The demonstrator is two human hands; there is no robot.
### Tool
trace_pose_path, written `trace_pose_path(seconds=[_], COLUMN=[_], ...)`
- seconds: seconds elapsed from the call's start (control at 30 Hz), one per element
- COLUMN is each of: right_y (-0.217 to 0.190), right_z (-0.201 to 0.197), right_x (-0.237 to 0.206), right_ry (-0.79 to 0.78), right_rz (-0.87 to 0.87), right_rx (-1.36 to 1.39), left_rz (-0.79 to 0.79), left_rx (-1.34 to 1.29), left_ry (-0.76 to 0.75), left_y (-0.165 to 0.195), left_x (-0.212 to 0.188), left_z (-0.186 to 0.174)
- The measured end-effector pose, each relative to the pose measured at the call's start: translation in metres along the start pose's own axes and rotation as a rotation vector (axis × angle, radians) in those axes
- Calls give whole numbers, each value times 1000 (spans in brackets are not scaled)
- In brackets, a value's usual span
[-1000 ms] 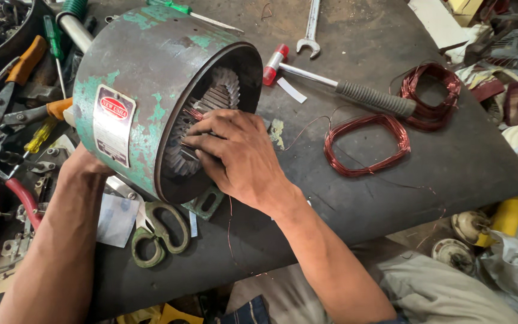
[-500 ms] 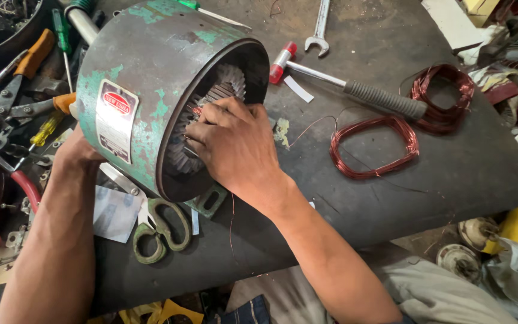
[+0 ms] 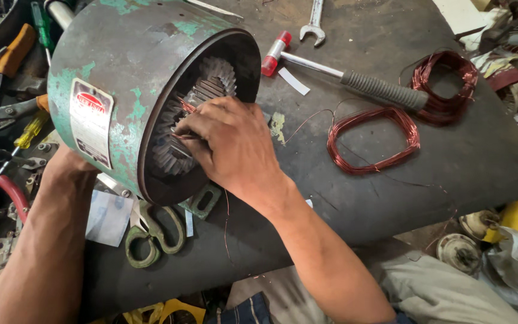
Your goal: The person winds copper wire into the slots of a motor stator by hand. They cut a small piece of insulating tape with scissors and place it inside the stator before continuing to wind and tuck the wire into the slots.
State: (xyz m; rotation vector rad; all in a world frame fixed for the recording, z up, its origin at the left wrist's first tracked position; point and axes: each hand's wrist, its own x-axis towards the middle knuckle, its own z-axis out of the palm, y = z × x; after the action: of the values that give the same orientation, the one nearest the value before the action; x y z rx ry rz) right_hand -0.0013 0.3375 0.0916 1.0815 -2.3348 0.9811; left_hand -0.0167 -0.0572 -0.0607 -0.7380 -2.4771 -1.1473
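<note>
Large cylindrical motor housing of worn green-painted metal [image 3: 133, 66] lies on its side on the dark desk [image 3: 355, 198], open end facing the person, slotted steel stator core [image 3: 202, 99] visible inside the bore. Right hand [image 3: 229, 147] is at the mouth of the bore, fingers curled and pinched on thin red-brown copper wire strands [image 3: 182, 109] at the stator teeth; exact grip on the wire is partly hidden by the knuckles. Left hand is behind the housing at its lower left; only the wrist and forearm [image 3: 61, 180] show, so whether it is clenched or flat cannot be told, though it appears to brace the housing. Judgement on technique: the strands should be fed into one slot at a time, kept parallel and flat, with pressure from fingertips only, since the slot edges could scrape the enamel. The housing is round and could roll, so the bracing hand matters; steady it before each push. A loose strand [image 3: 226, 222] hangs below the right wrist over the desk edge; keep it from snagging. Nearby on the desk: one flattened oval coil of copper wire [image 3: 372, 139], a second darker coil [image 3: 445, 87], a small red-headed hammer with a grey ribbed grip [image 3: 343, 72], a steel open-end spanner [image 3: 313, 23], green-handled scissors [image 3: 154, 231].
</note>
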Motion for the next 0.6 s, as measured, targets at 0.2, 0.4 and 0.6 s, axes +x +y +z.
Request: trace_pose_path(seconds=[0.2,0.4,0.6], right_y=[0,3,1], right_z=[5,5,-2], right_x=[3,1,0], right_ry=[14,0,-9], right_rz=[4,10,-22], right_rx=[-6,19,15], left_rz=[56,22,125], left_rx=[48,-404,-385], left_ry=[-58,-19,-86], left_y=[3,6,-2], left_x=[10,15,24], left_z=[-13,-10,-15])
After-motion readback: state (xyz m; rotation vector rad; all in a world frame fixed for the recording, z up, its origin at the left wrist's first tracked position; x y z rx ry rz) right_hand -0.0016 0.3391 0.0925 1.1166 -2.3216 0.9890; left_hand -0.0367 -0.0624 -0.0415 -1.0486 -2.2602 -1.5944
